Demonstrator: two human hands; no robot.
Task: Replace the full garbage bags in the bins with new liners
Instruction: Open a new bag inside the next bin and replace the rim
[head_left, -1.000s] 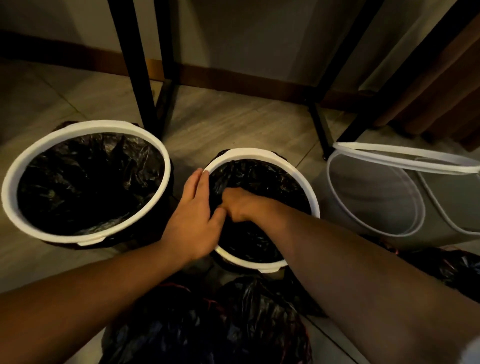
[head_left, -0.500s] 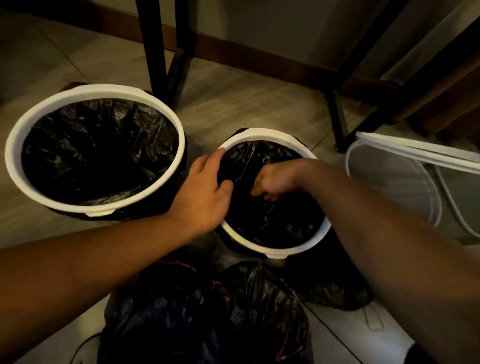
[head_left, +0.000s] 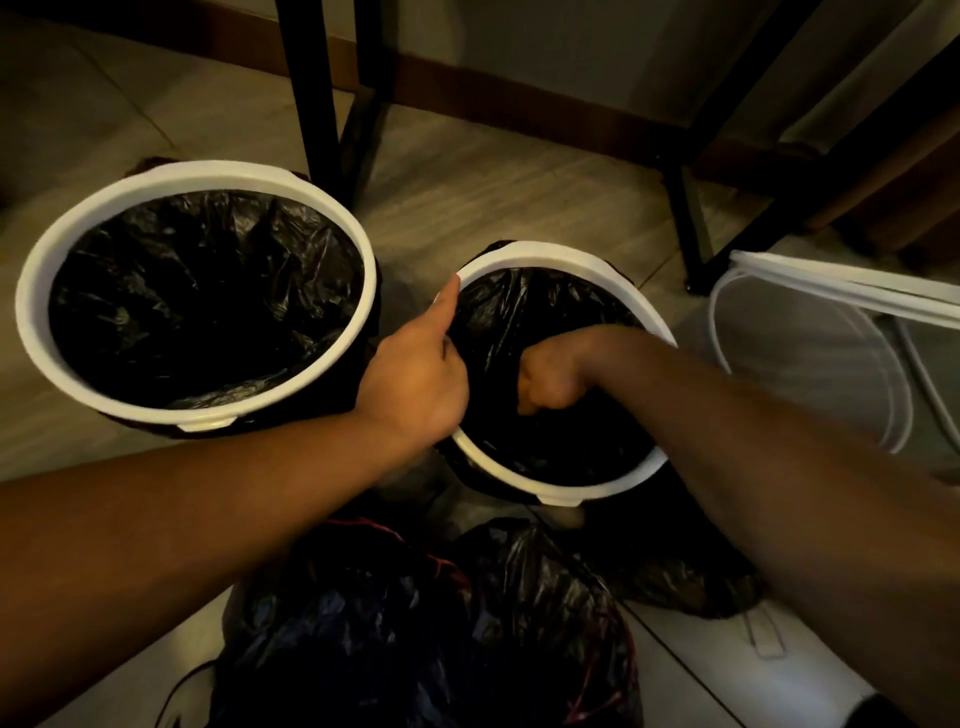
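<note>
Where the bin is: the small bin (head_left: 597, 480) stands on the floor (head_left: 467, 197) right in front of us, with its round mouth up. Both our hands are at it.
The liner: the new liner (head_left: 519, 312) is black and sits inside the small bin. It is crinkly and not flat on the walls yet.
Left hand: our left hand (head_left: 415, 374) is on the left side of the white rim. One finger lies straight along the rim and the thumb is bent on the inside, so we think it holds the rim. The other fingers are hidden.
Right hand: our right hand (head_left: 545, 379) is down inside the bin, curled into a fist in the plastic. We cannot tell if it has plastic in it.
Which way to go: the bin is upright, so the bottom is straight down from the fist. We think the push goes down and out to the walls.
Nearer hand: the right hand is the one in the liner. The left only keeps the bin from sliding.
Beside it: the big bin (head_left: 31, 291) is on the left, apart from the small one, and already lined in black.
Near us: full bags (head_left: 415, 623) lie on the floor under our arms.
On the right: a white net basket (head_left: 805, 364) lies on its side.
</note>
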